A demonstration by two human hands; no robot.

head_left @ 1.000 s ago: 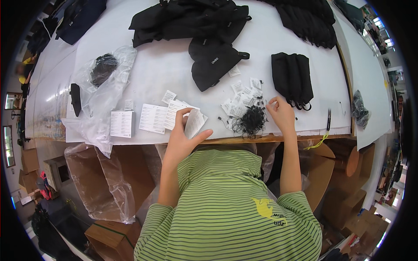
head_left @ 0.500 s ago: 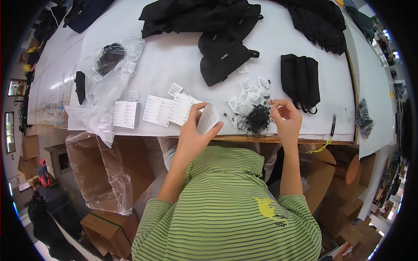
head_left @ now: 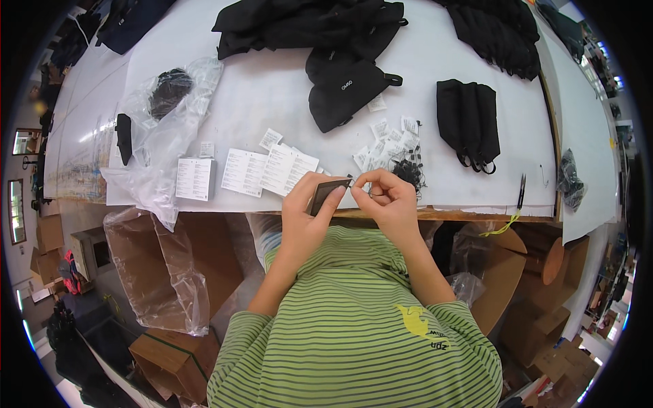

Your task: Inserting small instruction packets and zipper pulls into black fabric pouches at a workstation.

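My left hand (head_left: 303, 212) grips a hang tag (head_left: 322, 195), its dark face showing, between thumb and fingers just over the table's front edge. Fingers pinched, my right hand (head_left: 393, 204) meets the tag's upper right corner, where a small black string end (head_left: 349, 178) shows. What exactly lies between those fingertips is mostly hidden, but it looks like the black string. Beyond the right hand lies a tangle of black tag strings (head_left: 409, 168) beside a heap of small white labels (head_left: 384, 144). White printed tags (head_left: 243, 173) lie in overlapping stacks left of my hands.
Black fabric pouches with loops (head_left: 347, 95) lie at the back, and a folded black bundle (head_left: 467, 122) to the right. Thread snips (head_left: 522, 193) with a yellow cord rest at the front right edge. A clear plastic bag (head_left: 149, 146) spreads at left; cardboard boxes (head_left: 170, 360) stand below.
My right hand has moved left from the string tangle to the hang tag. The tag in my left hand has turned from its white face to its dark face.
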